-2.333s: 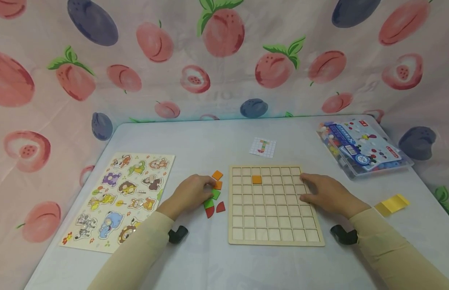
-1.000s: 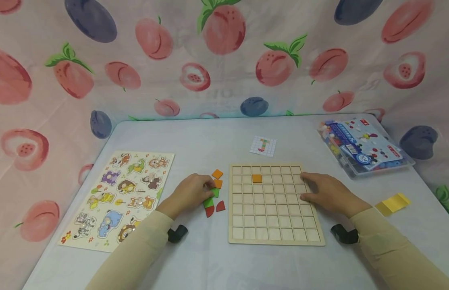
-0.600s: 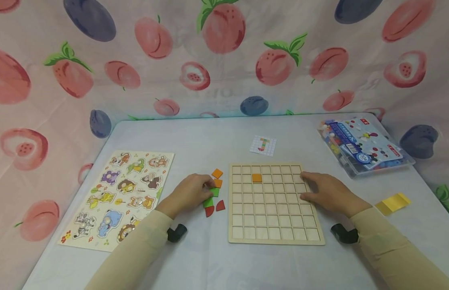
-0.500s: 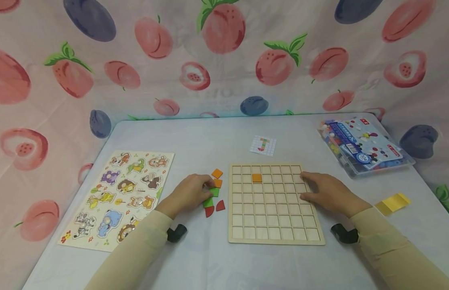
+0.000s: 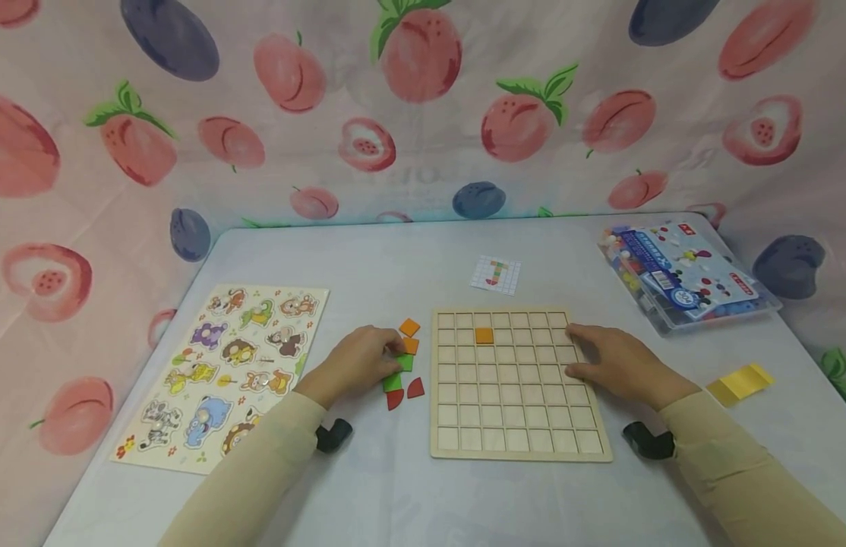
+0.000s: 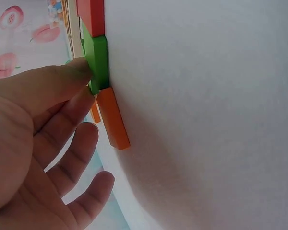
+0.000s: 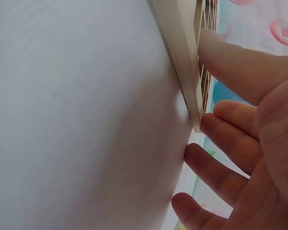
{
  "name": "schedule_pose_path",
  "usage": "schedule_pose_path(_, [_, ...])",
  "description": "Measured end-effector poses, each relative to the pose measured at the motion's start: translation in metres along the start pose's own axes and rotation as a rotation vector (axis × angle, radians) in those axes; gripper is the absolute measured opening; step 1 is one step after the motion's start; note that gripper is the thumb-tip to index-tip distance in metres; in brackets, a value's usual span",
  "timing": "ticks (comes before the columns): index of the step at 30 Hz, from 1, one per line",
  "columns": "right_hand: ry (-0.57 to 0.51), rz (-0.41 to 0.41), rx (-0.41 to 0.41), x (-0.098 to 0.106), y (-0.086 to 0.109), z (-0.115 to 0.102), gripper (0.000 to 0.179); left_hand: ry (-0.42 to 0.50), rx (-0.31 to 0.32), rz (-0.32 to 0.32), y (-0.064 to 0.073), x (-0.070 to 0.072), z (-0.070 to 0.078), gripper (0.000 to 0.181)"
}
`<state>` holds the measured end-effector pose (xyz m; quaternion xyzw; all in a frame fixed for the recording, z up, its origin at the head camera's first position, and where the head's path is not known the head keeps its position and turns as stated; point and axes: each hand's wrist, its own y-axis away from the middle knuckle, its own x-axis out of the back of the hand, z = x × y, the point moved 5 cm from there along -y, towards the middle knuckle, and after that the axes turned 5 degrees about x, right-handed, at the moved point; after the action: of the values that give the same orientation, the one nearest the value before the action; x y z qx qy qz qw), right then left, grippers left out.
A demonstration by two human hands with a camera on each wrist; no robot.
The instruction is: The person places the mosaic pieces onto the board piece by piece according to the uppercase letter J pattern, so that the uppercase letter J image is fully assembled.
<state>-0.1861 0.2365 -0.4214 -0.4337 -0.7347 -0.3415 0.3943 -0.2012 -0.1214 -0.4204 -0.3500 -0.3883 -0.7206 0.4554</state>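
In the head view my left hand (image 5: 360, 361) is beside the loose tiles, left of a wooden grid board (image 5: 506, 396). Its thumb and forefinger pinch at a green square tile (image 6: 97, 62) in the left wrist view; the other fingers are spread. Orange tiles (image 5: 410, 328) lie beyond, and red quarter-round tiles (image 5: 415, 388) lie on the near side. One orange square (image 5: 484, 336) sits in a cell near the board's far side. My right hand (image 5: 621, 365) rests at the board's right edge, its thumb and forefinger apart and touching the rim (image 7: 182, 57).
A small pattern card (image 5: 495, 274) lies behind the board. To the left is an animal puzzle board (image 5: 241, 334), partly under the left sleeve. At the far right stand a plastic box of colourful pieces (image 5: 689, 277) and a folded yellow paper (image 5: 740, 385).
Since the oldest frame, a green tile by my left fingertips has turned slightly and now lies straighter. My right hand has stayed at the board's edge. In the last half second nothing visibly shifts.
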Motion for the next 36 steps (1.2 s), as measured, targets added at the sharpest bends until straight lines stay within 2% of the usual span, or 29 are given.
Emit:
schedule_pose_path(16, [-0.01, 0.002, -0.006, 0.0, 0.001, 0.001, 0.072, -0.032, 0.009, 0.014, 0.001, 0.0, 0.0, 0.017])
schedule_pose_path(24, [-0.002, -0.001, -0.011, 0.0, 0.001, 0.001, 0.072, -0.065, 0.01, -0.001, 0.0, 0.0, 0.0, 0.018])
schedule_pose_path(31, [0.001, 0.0, -0.017, 0.0, 0.0, 0.002, 0.074, -0.075, -0.019, 0.0, -0.001, 0.005, 0.007, 0.019])
schedule_pose_path(36, [0.001, -0.003, -0.02, -0.001, -0.001, 0.002, 0.074, -0.087, -0.056, 0.006, -0.008, 0.004, 0.018, 0.018])
